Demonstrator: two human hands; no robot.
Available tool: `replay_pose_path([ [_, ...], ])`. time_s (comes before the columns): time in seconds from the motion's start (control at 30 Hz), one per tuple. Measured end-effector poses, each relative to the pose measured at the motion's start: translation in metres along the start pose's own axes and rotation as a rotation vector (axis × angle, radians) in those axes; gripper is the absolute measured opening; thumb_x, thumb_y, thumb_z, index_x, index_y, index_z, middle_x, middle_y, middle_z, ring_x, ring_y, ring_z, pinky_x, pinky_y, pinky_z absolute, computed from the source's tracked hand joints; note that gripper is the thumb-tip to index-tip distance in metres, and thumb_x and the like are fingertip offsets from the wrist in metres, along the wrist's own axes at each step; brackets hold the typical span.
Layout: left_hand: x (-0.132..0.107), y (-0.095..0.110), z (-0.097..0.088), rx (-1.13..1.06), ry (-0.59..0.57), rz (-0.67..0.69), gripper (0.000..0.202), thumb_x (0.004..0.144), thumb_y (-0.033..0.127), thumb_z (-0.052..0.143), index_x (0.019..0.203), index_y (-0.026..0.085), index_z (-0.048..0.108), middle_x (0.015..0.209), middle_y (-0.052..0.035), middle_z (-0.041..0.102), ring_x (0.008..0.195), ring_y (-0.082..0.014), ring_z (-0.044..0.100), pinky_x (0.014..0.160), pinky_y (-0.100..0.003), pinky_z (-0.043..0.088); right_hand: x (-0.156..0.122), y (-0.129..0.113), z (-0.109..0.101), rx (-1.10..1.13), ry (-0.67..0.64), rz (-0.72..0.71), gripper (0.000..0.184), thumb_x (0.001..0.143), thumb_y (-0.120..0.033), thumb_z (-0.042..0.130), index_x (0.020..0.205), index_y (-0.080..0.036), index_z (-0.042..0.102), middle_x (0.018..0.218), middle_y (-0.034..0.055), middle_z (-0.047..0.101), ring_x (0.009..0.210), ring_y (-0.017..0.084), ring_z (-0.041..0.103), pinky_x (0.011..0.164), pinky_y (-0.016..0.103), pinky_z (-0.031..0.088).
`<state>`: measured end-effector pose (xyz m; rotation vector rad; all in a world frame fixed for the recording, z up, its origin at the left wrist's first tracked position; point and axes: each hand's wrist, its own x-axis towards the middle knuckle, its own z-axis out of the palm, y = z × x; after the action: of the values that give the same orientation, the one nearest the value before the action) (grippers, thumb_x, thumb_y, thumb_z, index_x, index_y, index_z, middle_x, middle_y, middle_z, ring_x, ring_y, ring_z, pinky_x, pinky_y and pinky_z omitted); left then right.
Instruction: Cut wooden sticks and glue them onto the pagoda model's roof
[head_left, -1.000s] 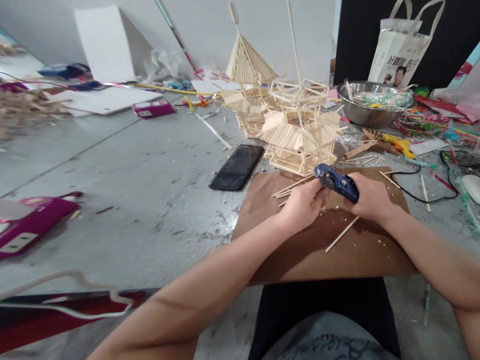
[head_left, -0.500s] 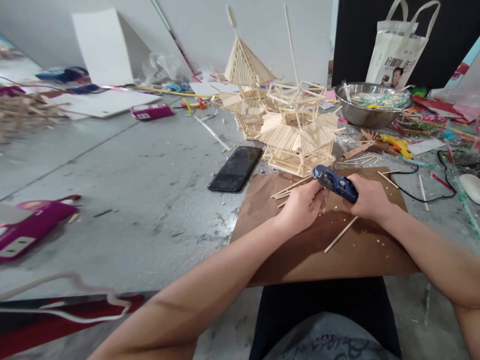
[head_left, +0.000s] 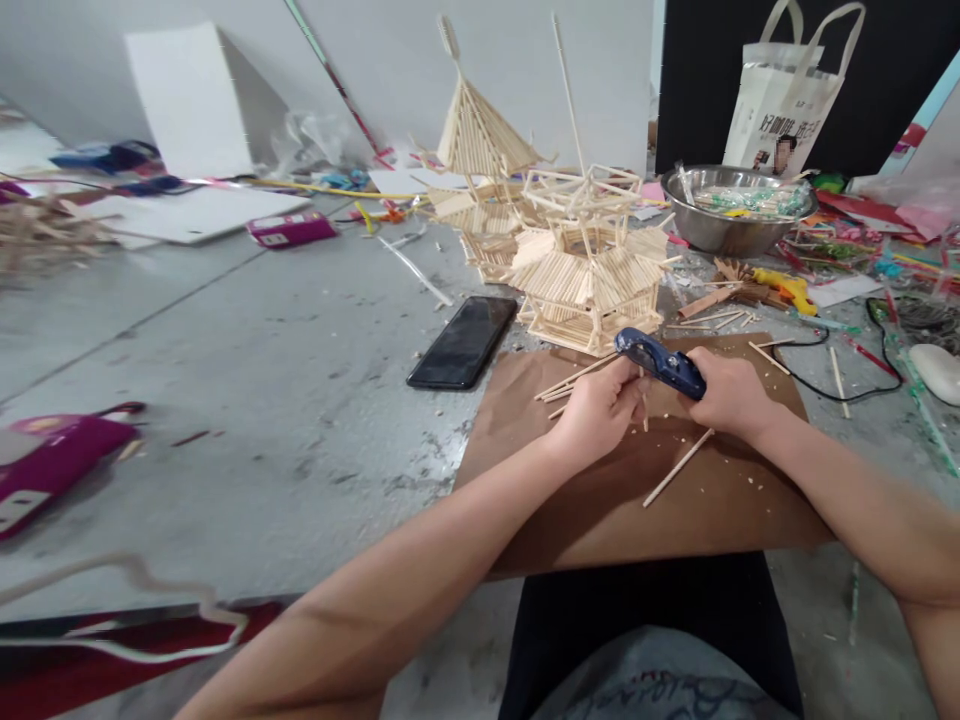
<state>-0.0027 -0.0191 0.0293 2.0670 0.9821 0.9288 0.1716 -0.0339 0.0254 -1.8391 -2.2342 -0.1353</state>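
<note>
My right hand [head_left: 729, 396] is closed round a blue hand cutter [head_left: 658, 360], which points left over a brown board [head_left: 630, 500]. My left hand [head_left: 596, 412] is closed just beside the cutter's jaws and pinches a thin wooden stick [head_left: 643, 408] under them. Loose sticks [head_left: 570, 380] lie fanned on the board left of my hands, and one long stick [head_left: 676, 467] lies below my right hand. Behind the board stands a pagoda model of sticks [head_left: 585, 270].
A black phone [head_left: 463, 342] lies left of the board. A second stick tower [head_left: 476, 190] stands further back. At the right are a steel bowl [head_left: 731, 212], a white tote bag [head_left: 787, 100], a black cable [head_left: 840, 370] and coloured clutter. A magenta tool [head_left: 52, 460] lies at left.
The view has drifted a little, so everything sits slightly further left. A short stick now shows upright under the cutter's jaws between my hands. Both hands keep their grip.
</note>
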Motion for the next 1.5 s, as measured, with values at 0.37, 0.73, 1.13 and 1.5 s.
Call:
replay_pose_path([
  [0.37, 0.003, -0.007, 0.001, -0.046, -0.016, -0.038, 0.015, 0.08, 0.022, 0.041, 0.066, 0.017, 0.046, 0.049, 0.0022, 0.054, 0.046, -0.0096, 0.053, 0.049, -0.021, 0.043, 0.002, 0.001, 0.002, -0.037, 0.004, 0.029, 0.028, 0.069, -0.03, 0.044, 0.09, -0.016, 0.054, 0.076, 0.0083, 0.066, 0.069, 0.023, 0.061, 0.059, 0.028, 0.036],
  [0.73, 0.002, -0.007, 0.001, 0.012, 0.009, -0.001, 0.014, 0.08, 0.02, 0.041, 0.068, 0.016, 0.046, 0.051, 0.0025, 0.053, 0.046, -0.0085, 0.053, 0.049, -0.019, 0.041, 0.003, 0.0, -0.004, 0.002, -0.029, 0.012, 0.038, 0.067, -0.032, 0.049, 0.102, -0.017, 0.049, 0.089, 0.0078, 0.065, 0.078, 0.024, 0.061, 0.059, 0.029, 0.038],
  [1.13, 0.0, 0.0, 0.001, 0.0, -0.003, 0.012, 0.015, 0.079, 0.019, 0.041, 0.065, 0.016, 0.046, 0.05, 0.0024, 0.054, 0.047, -0.0083, 0.052, 0.05, -0.019, 0.04, 0.001, 0.0, -0.003, -0.078, -0.001, 0.038, 0.028, 0.069, -0.034, 0.045, 0.089, -0.017, 0.055, 0.078, 0.0075, 0.066, 0.07, 0.023, 0.061, 0.056, 0.028, 0.035],
  [1.5, 0.005, -0.003, -0.002, -0.468, -0.108, -0.16, 0.012, 0.079, 0.027, 0.046, 0.079, 0.015, 0.049, 0.059, 0.0036, 0.05, 0.039, -0.0047, 0.047, 0.04, -0.018, 0.041, 0.01, 0.011, 0.0, 0.037, 0.099, 0.191, 0.027, 0.07, -0.037, 0.045, 0.086, -0.02, 0.057, 0.07, 0.0058, 0.065, 0.065, 0.022, 0.06, 0.054, 0.028, 0.035],
])
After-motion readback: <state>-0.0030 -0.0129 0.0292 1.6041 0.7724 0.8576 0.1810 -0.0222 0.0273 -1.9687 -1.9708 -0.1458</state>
